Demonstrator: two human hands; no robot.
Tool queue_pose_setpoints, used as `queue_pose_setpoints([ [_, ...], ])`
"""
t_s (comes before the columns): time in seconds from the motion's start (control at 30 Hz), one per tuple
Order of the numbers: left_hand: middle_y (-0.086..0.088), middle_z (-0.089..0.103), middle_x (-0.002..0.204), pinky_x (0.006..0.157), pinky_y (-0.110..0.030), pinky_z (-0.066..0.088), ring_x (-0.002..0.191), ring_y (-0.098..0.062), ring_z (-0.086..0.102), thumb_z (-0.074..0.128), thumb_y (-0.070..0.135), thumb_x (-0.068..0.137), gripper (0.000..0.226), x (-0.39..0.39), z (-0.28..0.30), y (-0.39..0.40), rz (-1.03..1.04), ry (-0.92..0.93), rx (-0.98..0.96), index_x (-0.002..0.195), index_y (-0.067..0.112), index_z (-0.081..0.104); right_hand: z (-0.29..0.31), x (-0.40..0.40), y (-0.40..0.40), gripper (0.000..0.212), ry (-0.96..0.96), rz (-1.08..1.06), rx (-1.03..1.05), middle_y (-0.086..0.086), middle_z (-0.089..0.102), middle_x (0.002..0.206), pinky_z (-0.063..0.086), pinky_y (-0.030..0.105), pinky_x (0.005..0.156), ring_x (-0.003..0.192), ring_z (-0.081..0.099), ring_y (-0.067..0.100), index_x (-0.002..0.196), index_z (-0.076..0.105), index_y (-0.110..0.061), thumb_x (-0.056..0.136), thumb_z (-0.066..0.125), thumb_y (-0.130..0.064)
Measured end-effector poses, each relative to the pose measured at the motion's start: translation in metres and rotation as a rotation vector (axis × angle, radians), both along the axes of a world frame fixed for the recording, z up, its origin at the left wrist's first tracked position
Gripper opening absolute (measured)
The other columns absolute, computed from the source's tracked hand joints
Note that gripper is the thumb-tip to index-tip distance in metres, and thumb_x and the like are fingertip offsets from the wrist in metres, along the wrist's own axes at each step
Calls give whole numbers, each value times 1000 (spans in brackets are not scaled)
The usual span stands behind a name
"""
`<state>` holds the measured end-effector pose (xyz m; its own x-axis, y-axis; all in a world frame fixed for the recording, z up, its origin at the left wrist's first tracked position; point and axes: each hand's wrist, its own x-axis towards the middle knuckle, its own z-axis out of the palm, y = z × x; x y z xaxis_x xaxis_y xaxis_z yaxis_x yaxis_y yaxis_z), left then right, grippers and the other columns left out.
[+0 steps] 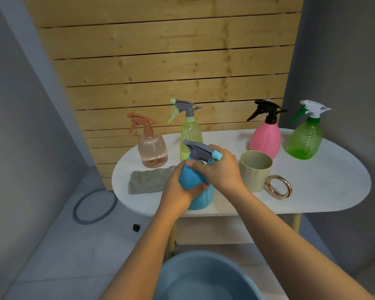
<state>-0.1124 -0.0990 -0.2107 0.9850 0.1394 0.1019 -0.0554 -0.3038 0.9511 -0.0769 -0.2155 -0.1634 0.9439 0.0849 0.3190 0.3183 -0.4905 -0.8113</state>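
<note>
Two hands on blue spray bottle (200, 199), upright near bench (312, 182) front edge. Left hand (178, 189) wraps body; right hand (221, 169) grips grey spray head (200, 150) at neck. Best practice: brace body, twist head only.

A staged domestic corner: grey fabric backdrops (20, 105) flank a pine-slat panel (160, 61) behind a small oval white table (312, 180) bearing household spray bottles (266, 139).

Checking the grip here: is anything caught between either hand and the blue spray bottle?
Nothing visible. The left hand grips the blue spray bottle directly by its body, and the right hand wraps its neck under the grey trigger head.
</note>
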Motion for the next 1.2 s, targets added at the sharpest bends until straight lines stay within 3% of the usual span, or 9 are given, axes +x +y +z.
queue_pose_setpoints([
  [0.17, 27, 45, 127, 90, -10, 44, 115, 13, 46, 68, 9, 85, 75, -4, 5, -4, 14, -187, -35, 143, 37, 30, 10, -3, -4, 23, 48, 55, 83, 0, 60, 90, 37, 22, 61, 82, 55, 16, 96, 62, -14, 78, 74, -22],
  [0.3, 13, 51, 135, 102, -26, 43, 123, -2, 47, 54, 3, 91, 57, -3, 3, -4, 23, -190, -48, 136, 36, 44, 16, 1, -9, 19, 87, 59, 56, 5, 66, 82, 42, 26, 61, 74, 58, 18, 85, 65, -10, 76, 75, -24],
  [0.4, 10, 58, 129, 99, -21, 44, 119, -3, 52, 48, 7, 95, 41, -1, 8, -2, 58, -170, -133, 130, 29, 54, 14, 3, -9, 30, 123, 61, 20, 12, 69, 85, 44, 29, 63, 76, 62, 23, 90, 68, -2, 76, 75, -28],
  [0.53, 13, 66, 107, 82, -14, 47, 100, 1, 61, 56, 20, 94, 20, 4, 13, 1, 75, -180, -208, 111, 25, 64, 22, -2, -16, 31, 252, 233, 48, 10, 69, 84, 44, 25, 64, 73, 62, 15, 93, 69, -3, 81, 70, -32],
  [0.63, 10, 67, 107, 85, -20, 48, 106, -9, 62, 64, 23, 89, 18, 8, 10, 1, 85, -176, -201, 107, 27, 65, 32, -2, -40, 14, 419, 447, 153, -7, 71, 85, 44, 18, 70, 79, 62, 4, 84, 73, -19, 86, 59, -17],
  [0.7, 9, 66, 111, 89, -25, 48, 108, -8, 60, 70, 30, 83, 26, 10, 10, 0, 107, -168, -141, 108, 27, 65, 31, 3, -53, 30, 472, 561, 207, -14, 68, 76, 44, 15, 69, 76, 60, 1, 74, 72, -24, 80, 51, -3],
  [0.87, 11, 62, 107, 77, -15, 44, 97, 3, 55, 79, 32, 73, 40, 13, 17, -9, 200, -164, -46, 107, 25, 61, 14, 13, -48, 40, 455, 494, 272, -3, 72, 88, 50, 17, 72, 84, 66, 9, 89, 69, -20, 85, 43, 10],
  [0.97, 14, 61, 99, 75, -13, 43, 92, 5, 55, 81, 27, 71, 41, 15, 16, -11, 241, -197, -89, 103, 22, 57, 4, 18, -40, 30, 413, 443, 308, -3, 71, 88, 52, 17, 71, 82, 66, 9, 92, 70, -19, 91, 48, 2],
  [1.2, 3, 66, 106, 85, -26, 49, 103, -13, 61, 70, 26, 84, 14, 17, 5, -3, 143, -201, -99, 98, 28, 66, -13, 26, -32, 28, 375, 456, 304, 1, 61, 124, 46, 27, 97, 113, 57, 13, 121, 64, -20, 95, 54, -21],
])
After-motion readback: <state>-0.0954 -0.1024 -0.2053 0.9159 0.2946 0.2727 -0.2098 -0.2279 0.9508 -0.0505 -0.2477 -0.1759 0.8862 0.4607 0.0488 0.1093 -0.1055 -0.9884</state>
